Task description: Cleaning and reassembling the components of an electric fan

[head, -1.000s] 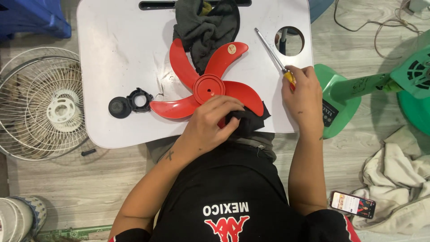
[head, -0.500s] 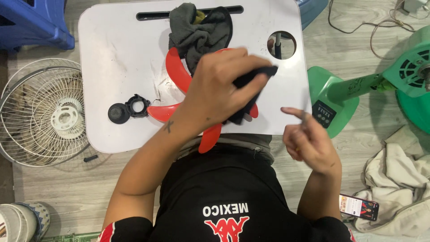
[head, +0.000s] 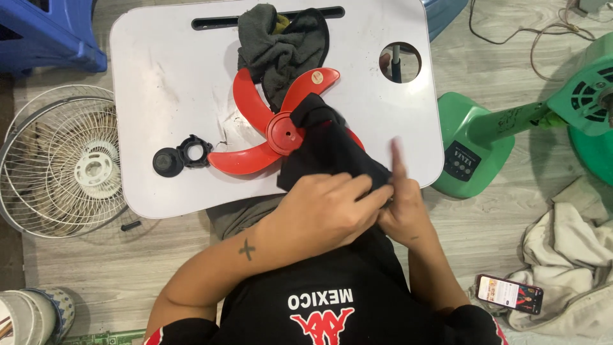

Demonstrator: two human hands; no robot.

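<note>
**Red fan blade under a black cloth**

Red plastic, that was the fan blade (head: 274, 124), lying flat on the white lap table (head: 159, 70) with its hub near the middle of the board. And over its near right side lay a black cloth (head: 325, 150), draped across one blade and bunched up against the hub. The left hand (head: 322, 214) sat at the table's near edge, fingers curled and closed on the lower end of that cloth. The right hand (head: 402, 207) pressed in just beside it, touching it, forefinger stretched out and blurred over the board; whether it gripped the cloth too, I could not tell.

Behind the blade, a grey rag (head: 278, 45) lay crumpled against the far edge, partly under the upper blades. To the left of the blade sat a black round cap (head: 166, 161) and a black ring nut (head: 195, 151), touching each other. Off the table on the floor: a wire fan guard (head: 60, 163) to the left, a green fan stand (head: 485, 144) to the right, a pale cloth (head: 575, 249) beyond it, and a phone (head: 509, 293) with its screen lit.
</note>
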